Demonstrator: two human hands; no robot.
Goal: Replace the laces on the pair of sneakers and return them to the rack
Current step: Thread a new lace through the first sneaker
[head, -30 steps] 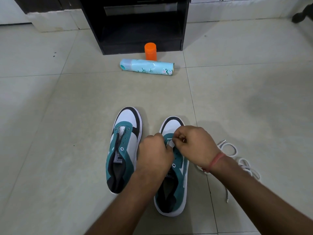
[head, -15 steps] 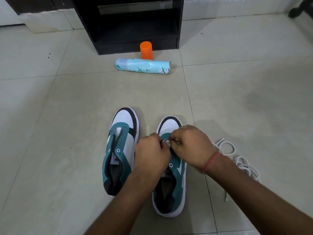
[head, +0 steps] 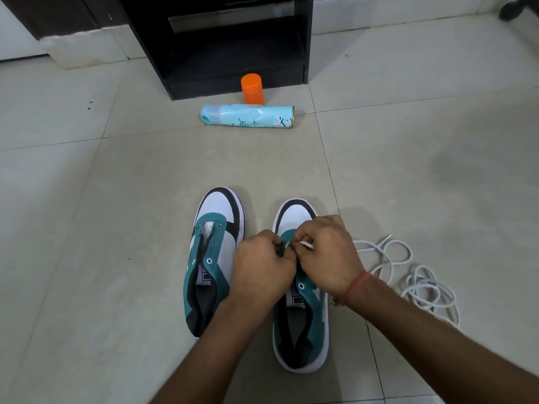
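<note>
Right sneaker sits near-centre on the tiled floor, toe pointing far, no lace threaded yet as far as can be seen. Right hand pinches the white lace tip between thumb and forefinger just over the far eyelets; left hand has fingers curled, gripping the teal eyelet flap at the same spot, exact contact partly hidden by the knuckles. Step in hand looks like feeding the tip through the first, toe-end eyelet. To do it well: keep the flap lifted and steady, keep the pinch close to the tip so it stays stiff, aim straight through the hole, then pull even slack. Left sneaker is just beside it on the left, also unlaced, tongue showing. White lace lies in loose loops on the floor to the right, near the right forearm; could snag or knot when pulled, worth watching. Farther off, a light blue spray can lies on its side, an orange bottle stands upright just behind it, both in front of the dark rack and in the way of returning the shoes.
</note>
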